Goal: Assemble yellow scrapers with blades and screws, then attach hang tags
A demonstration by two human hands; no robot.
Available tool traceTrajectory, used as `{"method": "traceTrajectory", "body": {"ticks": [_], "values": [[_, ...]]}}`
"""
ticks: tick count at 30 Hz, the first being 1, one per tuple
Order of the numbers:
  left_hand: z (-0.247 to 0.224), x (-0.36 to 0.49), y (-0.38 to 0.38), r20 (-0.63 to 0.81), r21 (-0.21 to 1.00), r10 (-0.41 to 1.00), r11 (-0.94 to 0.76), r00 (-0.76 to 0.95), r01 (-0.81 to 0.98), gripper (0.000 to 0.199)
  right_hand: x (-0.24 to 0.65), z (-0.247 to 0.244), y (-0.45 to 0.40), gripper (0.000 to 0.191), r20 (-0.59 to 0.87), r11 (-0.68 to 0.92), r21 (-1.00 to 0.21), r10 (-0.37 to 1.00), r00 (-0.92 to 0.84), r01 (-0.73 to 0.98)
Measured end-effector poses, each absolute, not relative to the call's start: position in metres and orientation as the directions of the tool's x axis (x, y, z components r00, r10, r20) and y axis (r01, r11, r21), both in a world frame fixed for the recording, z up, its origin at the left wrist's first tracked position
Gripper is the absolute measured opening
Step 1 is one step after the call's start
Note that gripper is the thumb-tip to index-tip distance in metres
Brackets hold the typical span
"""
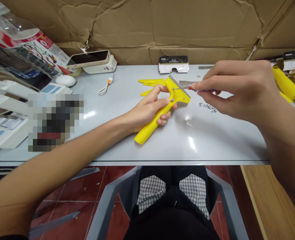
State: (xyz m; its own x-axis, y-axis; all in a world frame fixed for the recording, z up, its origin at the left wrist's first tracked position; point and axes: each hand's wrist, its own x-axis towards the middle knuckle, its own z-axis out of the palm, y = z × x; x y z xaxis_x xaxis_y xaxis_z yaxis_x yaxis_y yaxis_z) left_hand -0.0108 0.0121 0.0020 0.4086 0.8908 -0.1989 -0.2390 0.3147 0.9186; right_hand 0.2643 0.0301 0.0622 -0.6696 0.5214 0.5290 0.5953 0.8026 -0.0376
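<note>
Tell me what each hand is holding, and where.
The left hand holds a yellow scraper by its upper handle; the right hand, a screwdriver by its handle.

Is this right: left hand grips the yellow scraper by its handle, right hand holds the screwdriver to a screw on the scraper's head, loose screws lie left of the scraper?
Not quite: the loose screws lie right of the yellow scraper, as the head view shows. The rest stands.
</note>
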Motion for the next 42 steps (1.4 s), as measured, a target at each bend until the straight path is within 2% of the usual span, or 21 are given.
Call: {"method": "traceTrajectory", "body": {"ticks": [4, 14, 18, 21, 27, 35, 42], "values": [[0.000, -0.009, 0.011, -0.177, 0.929, 0.903, 0.285, 0.392, -0.236, 0.052, 0.262, 0.061, 0.028, 0.020, 0.558, 0.811, -0.016, 0.493, -0.668, 0.585], [-0.001, -0.008, 0.007, -0.157, 0.947, 0.916, 0.246, 0.370, -0.206, 0.051, 0.262, 0.064, 0.028, 0.018, 0.513, 0.785, -0.163, 0.585, -0.628, 0.598], [0.000, -0.007, 0.007, -0.154, 0.949, 0.918, 0.241, 0.366, -0.206, 0.051, 0.257, 0.059, 0.031, 0.030, 0.474, 0.792, -0.208, 0.596, -0.649, 0.575], [0.000, -0.007, 0.008, -0.154, 0.946, 0.919, 0.243, 0.362, -0.214, 0.052, 0.252, 0.055, 0.034, 0.033, 0.440, 0.798, -0.201, 0.592, -0.676, 0.568], [0.002, -0.007, 0.008, -0.178, 0.929, 0.915, 0.278, 0.363, -0.244, 0.051, 0.251, 0.054, 0.036, 0.029, 0.492, 0.804, -0.157, 0.568, -0.660, 0.574], [0.003, -0.006, 0.006, -0.167, 0.937, 0.921, 0.259, 0.352, -0.233, 0.046, 0.255, 0.062, 0.035, 0.027, 0.449, 0.747, -0.307, 0.660, -0.602, 0.589], [0.002, -0.007, 0.007, -0.166, 0.942, 0.919, 0.256, 0.359, -0.219, 0.053, 0.254, 0.057, 0.038, 0.030, 0.454, 0.748, -0.313, 0.659, -0.600, 0.585]]}}
